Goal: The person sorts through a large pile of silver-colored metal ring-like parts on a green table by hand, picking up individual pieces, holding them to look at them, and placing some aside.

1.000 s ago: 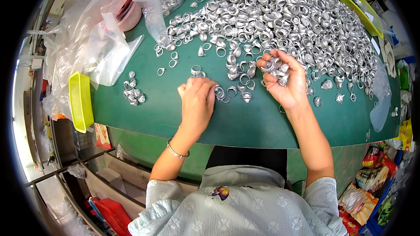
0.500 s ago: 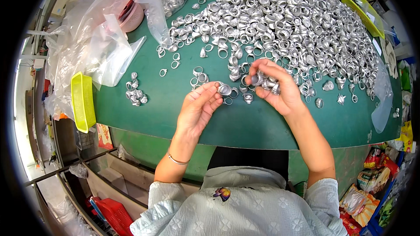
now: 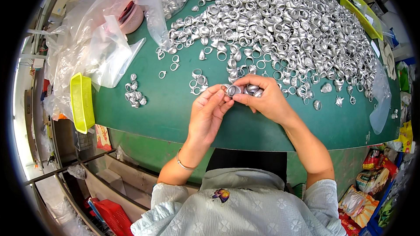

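Over the front of the green table, my left hand (image 3: 209, 110) pinches a silver-grey metal ring (image 3: 232, 90) between thumb and fingertips. Close against it, my right hand (image 3: 264, 98) is curled round several similar rings (image 3: 252, 90), and its thumb and forefinger reach the ring in the left hand. Just beyond both hands spreads a large heap of metal rings (image 3: 280, 22). A small group of rings (image 3: 199, 81) lies left of the fingertips. Farther left sits a separate cluster of rings (image 3: 134, 91). The right palm's contents are partly hidden.
A yellow-green basket (image 3: 82, 102) stands at the table's left edge, near clear plastic bags (image 3: 100, 39) and a pink basket (image 3: 132, 21). Another yellow-green basket (image 3: 361, 11) is at the far right. A plastic sheet (image 3: 381, 100) lies on the right side of the green table (image 3: 175, 122).
My right hand has come left and down to meet the left hand. The left hand has shifted slightly right, still pinching a ring.
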{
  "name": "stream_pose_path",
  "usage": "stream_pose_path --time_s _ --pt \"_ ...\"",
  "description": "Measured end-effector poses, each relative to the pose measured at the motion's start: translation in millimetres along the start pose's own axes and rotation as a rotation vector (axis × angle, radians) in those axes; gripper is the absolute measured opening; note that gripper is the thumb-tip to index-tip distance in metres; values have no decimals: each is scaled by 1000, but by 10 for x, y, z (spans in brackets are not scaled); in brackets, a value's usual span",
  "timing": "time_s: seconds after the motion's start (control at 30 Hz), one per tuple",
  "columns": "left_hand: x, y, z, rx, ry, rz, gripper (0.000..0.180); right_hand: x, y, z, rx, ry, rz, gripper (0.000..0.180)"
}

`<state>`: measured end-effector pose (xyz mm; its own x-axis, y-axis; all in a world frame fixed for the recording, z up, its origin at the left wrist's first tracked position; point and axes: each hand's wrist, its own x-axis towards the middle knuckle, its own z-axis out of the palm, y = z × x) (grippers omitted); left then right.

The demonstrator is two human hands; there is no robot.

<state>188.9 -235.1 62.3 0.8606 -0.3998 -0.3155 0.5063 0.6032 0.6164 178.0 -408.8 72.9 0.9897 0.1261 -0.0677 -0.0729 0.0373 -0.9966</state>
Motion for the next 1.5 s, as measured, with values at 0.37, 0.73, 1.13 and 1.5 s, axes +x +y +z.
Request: stream_pose_path --time_s 0.37,0.73,1.13,1.5 --pt "29 -52 -19 34 60 31 17 20 49 -47 244 19 143 19" --pt "24 -79 44 -128 39 24 25 -10 -36 -6 90 69 -87 20" --pt "-62 -48 1 131 -109 145 23 6 8 6 -125 50 -352 24" --pt "-64 -72 31 128 -116 129 21 -24 6 1 96 -36 -210 24"
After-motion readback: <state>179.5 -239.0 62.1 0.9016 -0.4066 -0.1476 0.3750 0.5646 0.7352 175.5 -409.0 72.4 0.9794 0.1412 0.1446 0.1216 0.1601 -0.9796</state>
